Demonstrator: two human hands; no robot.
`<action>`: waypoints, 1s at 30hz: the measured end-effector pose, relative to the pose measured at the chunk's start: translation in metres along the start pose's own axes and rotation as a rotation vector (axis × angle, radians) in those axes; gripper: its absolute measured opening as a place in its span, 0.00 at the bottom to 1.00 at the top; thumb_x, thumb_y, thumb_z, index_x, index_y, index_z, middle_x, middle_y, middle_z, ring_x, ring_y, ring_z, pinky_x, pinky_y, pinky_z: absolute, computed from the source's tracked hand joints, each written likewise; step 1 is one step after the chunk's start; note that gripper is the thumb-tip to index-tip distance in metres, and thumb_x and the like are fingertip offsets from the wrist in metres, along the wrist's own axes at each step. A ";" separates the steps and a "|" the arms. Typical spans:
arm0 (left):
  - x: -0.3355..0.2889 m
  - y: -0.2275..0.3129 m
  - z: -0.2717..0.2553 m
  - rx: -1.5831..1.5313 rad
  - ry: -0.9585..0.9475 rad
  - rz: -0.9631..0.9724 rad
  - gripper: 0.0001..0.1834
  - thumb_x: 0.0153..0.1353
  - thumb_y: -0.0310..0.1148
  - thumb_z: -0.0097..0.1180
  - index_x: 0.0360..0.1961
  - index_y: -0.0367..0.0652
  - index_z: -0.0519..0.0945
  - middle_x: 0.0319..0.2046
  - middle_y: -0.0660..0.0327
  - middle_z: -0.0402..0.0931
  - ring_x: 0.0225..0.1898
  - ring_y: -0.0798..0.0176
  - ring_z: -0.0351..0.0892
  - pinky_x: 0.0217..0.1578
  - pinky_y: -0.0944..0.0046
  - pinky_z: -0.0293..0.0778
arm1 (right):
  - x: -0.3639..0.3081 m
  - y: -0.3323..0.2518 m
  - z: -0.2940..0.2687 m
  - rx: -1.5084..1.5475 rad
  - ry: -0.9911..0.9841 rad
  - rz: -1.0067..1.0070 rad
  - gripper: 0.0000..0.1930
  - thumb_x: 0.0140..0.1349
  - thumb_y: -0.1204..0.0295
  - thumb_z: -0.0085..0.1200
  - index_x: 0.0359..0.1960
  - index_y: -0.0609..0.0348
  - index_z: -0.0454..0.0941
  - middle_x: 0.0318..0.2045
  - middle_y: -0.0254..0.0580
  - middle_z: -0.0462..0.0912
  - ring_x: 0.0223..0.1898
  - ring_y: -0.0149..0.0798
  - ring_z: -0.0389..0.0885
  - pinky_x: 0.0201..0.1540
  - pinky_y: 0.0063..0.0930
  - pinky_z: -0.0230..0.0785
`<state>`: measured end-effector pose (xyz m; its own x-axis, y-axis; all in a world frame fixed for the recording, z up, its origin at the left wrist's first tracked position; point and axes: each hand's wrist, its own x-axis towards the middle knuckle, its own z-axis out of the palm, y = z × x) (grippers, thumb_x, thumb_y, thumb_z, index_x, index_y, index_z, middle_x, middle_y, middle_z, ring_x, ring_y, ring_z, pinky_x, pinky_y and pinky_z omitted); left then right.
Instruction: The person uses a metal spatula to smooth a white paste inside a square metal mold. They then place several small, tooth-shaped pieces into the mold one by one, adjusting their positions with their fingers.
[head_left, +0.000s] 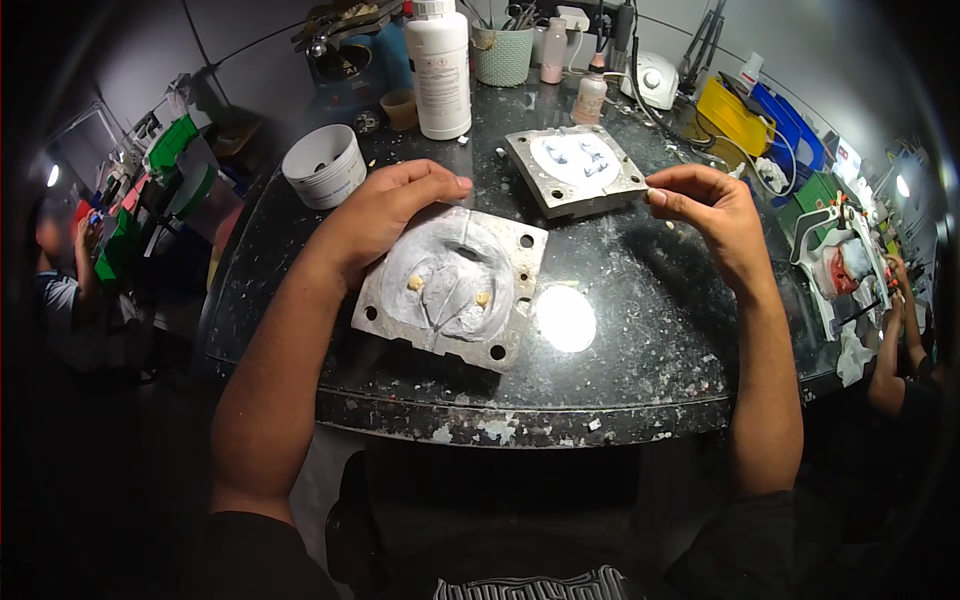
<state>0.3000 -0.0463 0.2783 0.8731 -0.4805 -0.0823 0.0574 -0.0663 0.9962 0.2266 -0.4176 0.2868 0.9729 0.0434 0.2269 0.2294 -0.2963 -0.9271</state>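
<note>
A square metal dental flask half [527, 258] lies at the left middle of the bench, with grey plaster in a round mould and two small yellowish pieces in it. My left hand [385, 210] is closed at its far left edge, thumb and fingers bent along the rim. Farther back and to the right sits a second flask half [570, 205], with white plaster and shiny bluish-grey spots on top. Beside its right corner my right hand [715, 210] pinches thumb and forefinger together. Whatever is between those fingertips is too small to make out.
Behind stand a white tub [325, 170], a large white bottle [438, 75], a small brown cup [400, 108], a woven pot of tools [502, 55] and a small bottle [590, 98]. Yellow [733, 115] and blue bins [790, 125] are at the right. Other people work on both sides.
</note>
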 end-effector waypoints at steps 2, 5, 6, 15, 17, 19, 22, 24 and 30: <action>-0.001 0.005 -0.001 0.139 -0.044 0.071 0.17 0.71 0.45 0.67 0.42 0.39 0.88 0.38 0.66 0.85 0.38 0.75 0.80 0.43 0.73 0.76 | 0.002 0.000 -0.004 0.087 -0.010 0.004 0.12 0.68 0.71 0.67 0.51 0.62 0.87 0.42 0.41 0.91 0.42 0.30 0.89 0.52 0.27 0.82; -0.010 0.014 -0.005 0.402 -0.013 0.006 0.19 0.65 0.47 0.73 0.40 0.40 0.88 0.29 0.69 0.83 0.29 0.76 0.77 0.30 0.73 0.72 | 0.001 -0.007 0.001 0.273 0.014 0.077 0.13 0.69 0.70 0.66 0.51 0.62 0.86 0.42 0.43 0.91 0.41 0.33 0.90 0.52 0.30 0.84; -0.009 0.013 -0.008 0.402 0.003 0.011 0.20 0.64 0.48 0.74 0.38 0.40 0.88 0.26 0.69 0.81 0.25 0.77 0.75 0.26 0.73 0.70 | 0.002 -0.008 0.002 0.300 0.014 0.082 0.13 0.69 0.70 0.66 0.51 0.63 0.86 0.42 0.44 0.90 0.41 0.33 0.90 0.52 0.32 0.85; -0.011 0.019 -0.034 0.320 -0.017 -0.142 0.15 0.67 0.43 0.69 0.40 0.42 0.84 0.29 0.72 0.78 0.30 0.79 0.74 0.32 0.77 0.69 | 0.001 -0.009 -0.001 0.411 -0.032 0.051 0.12 0.69 0.74 0.66 0.50 0.67 0.86 0.42 0.45 0.90 0.42 0.34 0.91 0.51 0.29 0.87; -0.014 0.017 -0.021 0.202 0.070 -0.128 0.15 0.68 0.42 0.66 0.43 0.41 0.84 0.31 0.70 0.79 0.31 0.78 0.75 0.34 0.77 0.69 | 0.001 -0.009 -0.002 0.420 -0.041 0.050 0.12 0.69 0.75 0.65 0.51 0.68 0.85 0.42 0.46 0.90 0.42 0.34 0.91 0.50 0.27 0.88; -0.013 0.015 -0.020 0.111 0.085 -0.157 0.16 0.69 0.42 0.64 0.46 0.40 0.83 0.33 0.68 0.81 0.32 0.76 0.77 0.35 0.77 0.71 | 0.002 -0.008 -0.005 0.409 -0.049 0.048 0.12 0.69 0.75 0.65 0.51 0.68 0.85 0.42 0.46 0.90 0.42 0.33 0.91 0.49 0.27 0.88; -0.008 0.015 -0.027 0.014 0.041 -0.246 0.18 0.72 0.44 0.62 0.48 0.40 0.83 0.35 0.66 0.83 0.33 0.73 0.81 0.36 0.74 0.76 | 0.002 -0.007 -0.008 0.424 -0.034 0.048 0.13 0.69 0.74 0.66 0.52 0.67 0.85 0.42 0.44 0.90 0.41 0.33 0.91 0.49 0.26 0.88; -0.007 0.016 -0.012 -0.050 0.068 -0.282 0.19 0.73 0.46 0.61 0.48 0.40 0.83 0.37 0.64 0.84 0.34 0.72 0.84 0.37 0.72 0.78 | 0.001 -0.007 -0.005 0.426 -0.016 0.024 0.13 0.69 0.74 0.65 0.52 0.66 0.86 0.41 0.43 0.90 0.41 0.32 0.91 0.49 0.26 0.88; -0.011 0.016 0.007 0.035 0.195 -0.100 0.19 0.74 0.48 0.62 0.45 0.40 0.83 0.37 0.63 0.85 0.37 0.71 0.86 0.37 0.67 0.82 | 0.003 -0.006 -0.007 0.362 0.047 0.059 0.12 0.70 0.72 0.65 0.51 0.64 0.86 0.40 0.41 0.90 0.40 0.31 0.90 0.51 0.27 0.86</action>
<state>0.2880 -0.0480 0.2946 0.9413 -0.2919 -0.1697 0.1343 -0.1372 0.9814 0.2277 -0.4220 0.2951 0.9844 -0.0096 0.1758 0.1761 0.0600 -0.9826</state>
